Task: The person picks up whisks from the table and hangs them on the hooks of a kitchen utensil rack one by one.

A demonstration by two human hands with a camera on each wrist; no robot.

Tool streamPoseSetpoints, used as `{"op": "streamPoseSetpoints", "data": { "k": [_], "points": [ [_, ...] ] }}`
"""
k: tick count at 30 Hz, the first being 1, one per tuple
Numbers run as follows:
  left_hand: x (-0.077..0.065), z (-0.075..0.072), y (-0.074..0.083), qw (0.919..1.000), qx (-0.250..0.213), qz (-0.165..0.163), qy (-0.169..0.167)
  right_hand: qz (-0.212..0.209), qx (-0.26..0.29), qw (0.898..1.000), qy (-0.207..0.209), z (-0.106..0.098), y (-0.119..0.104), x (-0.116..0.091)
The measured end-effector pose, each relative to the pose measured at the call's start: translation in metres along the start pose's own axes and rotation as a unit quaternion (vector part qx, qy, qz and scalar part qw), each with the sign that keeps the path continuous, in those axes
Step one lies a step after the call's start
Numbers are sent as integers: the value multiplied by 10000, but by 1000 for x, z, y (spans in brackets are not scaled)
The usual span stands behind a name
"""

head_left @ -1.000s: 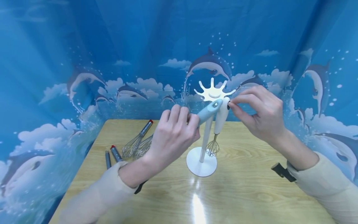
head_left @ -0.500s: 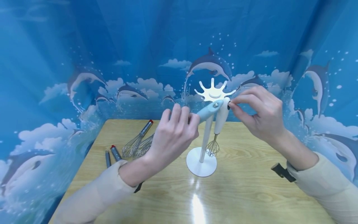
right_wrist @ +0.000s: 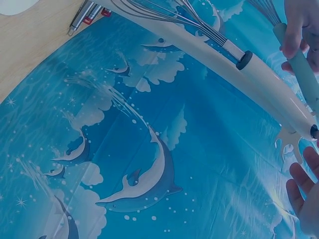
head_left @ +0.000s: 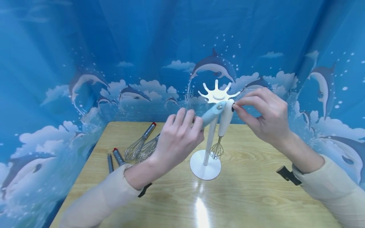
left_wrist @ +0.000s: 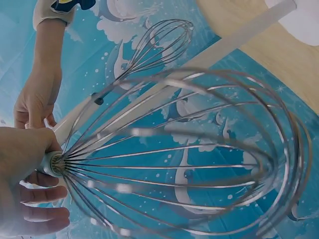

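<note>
white whisk [head_left: 226,123] btwn hands [head_left: 180,134] [head_left: 264,114] — prob pinched by r

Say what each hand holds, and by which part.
The left hand grips the blue-handled whisk by its handle; the right hand pinches the white-handled whisk at its handle's top end.

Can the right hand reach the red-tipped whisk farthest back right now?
Probably not easily: the right hand pinches the white whisk, and in the head view the stand and left hand, gripping the blue whisk, lie between it and the red-tipped whisk.
</note>
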State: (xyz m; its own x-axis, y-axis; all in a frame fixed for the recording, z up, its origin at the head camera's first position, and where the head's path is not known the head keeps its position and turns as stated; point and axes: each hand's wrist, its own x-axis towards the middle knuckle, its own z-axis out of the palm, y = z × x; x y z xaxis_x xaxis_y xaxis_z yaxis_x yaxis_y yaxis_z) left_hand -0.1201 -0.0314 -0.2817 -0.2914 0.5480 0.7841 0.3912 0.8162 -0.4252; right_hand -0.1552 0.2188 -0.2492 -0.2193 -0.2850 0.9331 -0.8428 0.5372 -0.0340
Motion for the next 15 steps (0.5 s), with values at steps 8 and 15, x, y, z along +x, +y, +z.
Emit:
{"op": "streamPoseSetpoints", "data": {
  "k": [8,15],
  "points": [
    [-3,2,2,9984,-411,-78,-372,-12,-13,10000,21,0,0,0],
    [-3,6,5,9980,-510,-147,-354,5,9,10000,14,1,0,0]
  ]
}}
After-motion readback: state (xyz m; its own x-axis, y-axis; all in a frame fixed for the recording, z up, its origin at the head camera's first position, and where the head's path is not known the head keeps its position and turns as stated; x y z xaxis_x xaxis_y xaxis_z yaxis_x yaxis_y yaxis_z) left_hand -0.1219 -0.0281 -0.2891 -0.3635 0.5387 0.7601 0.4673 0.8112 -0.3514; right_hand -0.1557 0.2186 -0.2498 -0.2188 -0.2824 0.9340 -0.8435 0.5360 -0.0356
